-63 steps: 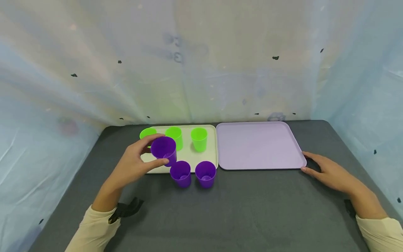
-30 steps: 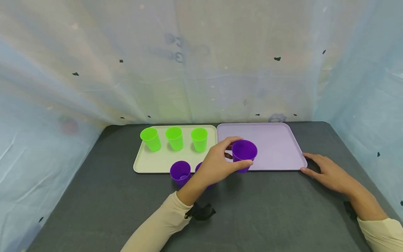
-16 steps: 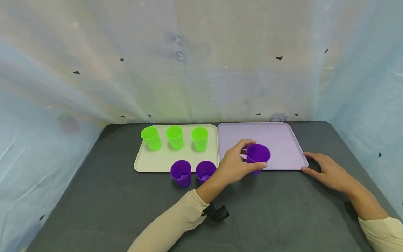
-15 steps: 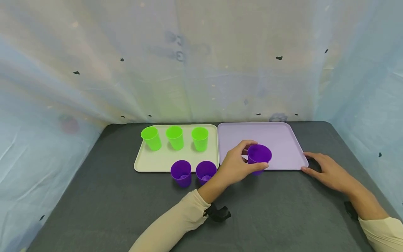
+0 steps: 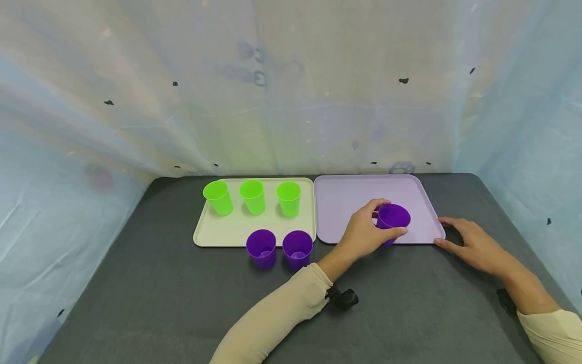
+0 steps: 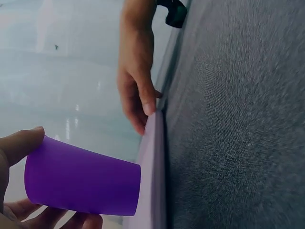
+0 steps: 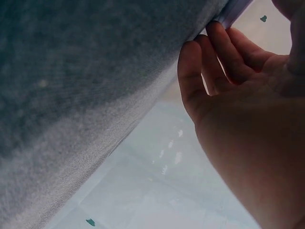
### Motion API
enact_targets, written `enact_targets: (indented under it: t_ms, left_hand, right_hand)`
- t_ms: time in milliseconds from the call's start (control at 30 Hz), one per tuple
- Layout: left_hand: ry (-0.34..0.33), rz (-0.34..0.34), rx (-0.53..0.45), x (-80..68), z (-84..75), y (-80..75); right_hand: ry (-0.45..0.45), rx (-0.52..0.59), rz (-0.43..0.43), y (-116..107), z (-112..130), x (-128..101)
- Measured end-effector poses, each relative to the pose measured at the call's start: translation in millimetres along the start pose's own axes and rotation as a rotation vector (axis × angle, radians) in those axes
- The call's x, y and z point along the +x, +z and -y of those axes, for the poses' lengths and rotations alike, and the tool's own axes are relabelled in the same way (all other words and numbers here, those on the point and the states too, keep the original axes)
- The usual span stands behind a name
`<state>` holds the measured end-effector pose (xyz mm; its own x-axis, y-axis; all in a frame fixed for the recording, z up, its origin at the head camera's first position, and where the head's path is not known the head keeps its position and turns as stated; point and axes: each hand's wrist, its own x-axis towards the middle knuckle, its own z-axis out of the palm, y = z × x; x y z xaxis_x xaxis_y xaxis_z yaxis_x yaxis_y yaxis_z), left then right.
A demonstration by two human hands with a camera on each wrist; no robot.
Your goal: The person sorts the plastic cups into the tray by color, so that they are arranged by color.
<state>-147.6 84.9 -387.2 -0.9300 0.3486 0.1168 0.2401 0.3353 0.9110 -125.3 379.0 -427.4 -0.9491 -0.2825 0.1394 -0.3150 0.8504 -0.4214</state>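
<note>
Step in hand: it looks like a purple cup [image 5: 393, 220] is being set down on the lilac tray [image 5: 350, 194], near its front right corner.
Left hand [image 5: 364, 233]: fingers and thumb curled round the cup, which stands upright, base at or just above the tray surface; contact I cannot tell.
Right hand [image 5: 470, 243]: fingers straight, resting on the grey table [image 5: 409, 303] and touching the tray's right edge, as if steadying it.
Waiting: two purple cups [image 5: 261, 247] [image 5: 297, 248] on the table, just in front of the cream tray [image 5: 236, 230] holding three green cups [image 5: 252, 196].
Next move, by my guess: ease the grip so the cup stays upright.
</note>
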Motion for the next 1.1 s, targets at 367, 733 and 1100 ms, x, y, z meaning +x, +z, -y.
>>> enact_targets:
  t_ms: [367, 733, 1100]
  left_hand:
    - [0.015, 0.016, 0.091, 30.7, 12.9, 19.1]
    - [-0.123, -0.018, -0.022, 55.9, 14.8, 37.7]
    - [-0.190, -0.053, -0.038, 83.4, 5.6, 49.7]
  right_hand:
    - [0.001, 0.008, -0.002, -0.3, 2.2, 3.6]
    - [0.000, 0.001, 0.005, 0.1, 0.7, -2.8]
    - [-0.009, 0.014, -0.002, -2.4, 2.3, -1.4]
